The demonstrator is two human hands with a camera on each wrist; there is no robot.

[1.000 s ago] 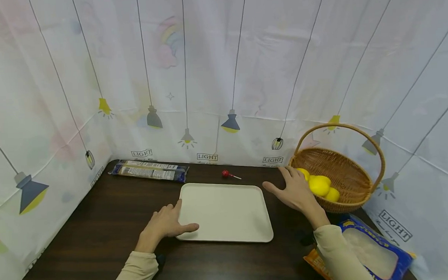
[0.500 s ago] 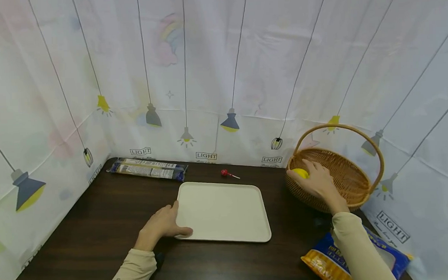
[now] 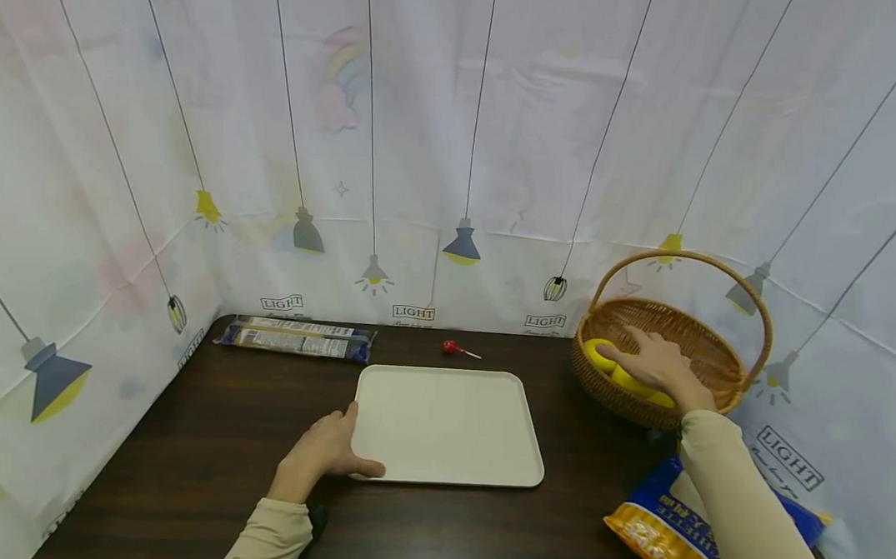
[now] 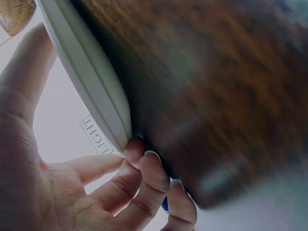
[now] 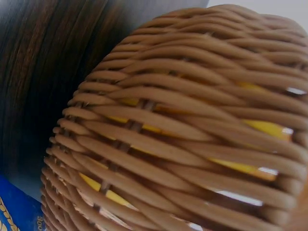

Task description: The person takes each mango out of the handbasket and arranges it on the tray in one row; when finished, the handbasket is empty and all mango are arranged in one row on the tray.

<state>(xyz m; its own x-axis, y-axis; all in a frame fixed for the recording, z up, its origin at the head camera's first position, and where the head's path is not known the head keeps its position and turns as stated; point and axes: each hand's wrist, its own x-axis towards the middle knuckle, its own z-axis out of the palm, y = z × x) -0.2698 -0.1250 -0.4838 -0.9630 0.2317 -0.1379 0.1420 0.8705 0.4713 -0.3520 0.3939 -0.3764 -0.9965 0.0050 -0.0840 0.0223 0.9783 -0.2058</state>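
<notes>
My left hand (image 3: 324, 453) holds the left side of a cream rectangular tray (image 3: 447, 425) lying on the dark table. In the left wrist view the thumb reaches along one part of the tray's rim (image 4: 91, 72), and bent fingertips (image 4: 154, 171) touch it farther along. My right hand (image 3: 662, 366) is over the wicker basket (image 3: 611, 397), fingers spread, above yellow lemons (image 3: 597, 355); whether it touches one cannot be told. The right wrist view is filled by the basket's weave (image 5: 168, 120), with yellow showing through the gaps; the hand is hidden there.
Near the right forearm lies a blue and yellow plastic food bag (image 3: 654, 521), partly covered by the sleeve. A long flat packet (image 3: 296, 338) is at the back left. Behind the tray lies a red lollipop (image 3: 451, 346). A printed curtain (image 3: 412, 148) borders the table.
My right hand has moved right from beside the basket to over it, first covering most lemons, then shifting slightly right so more show. My left hand has settled onto the tray's edge.
</notes>
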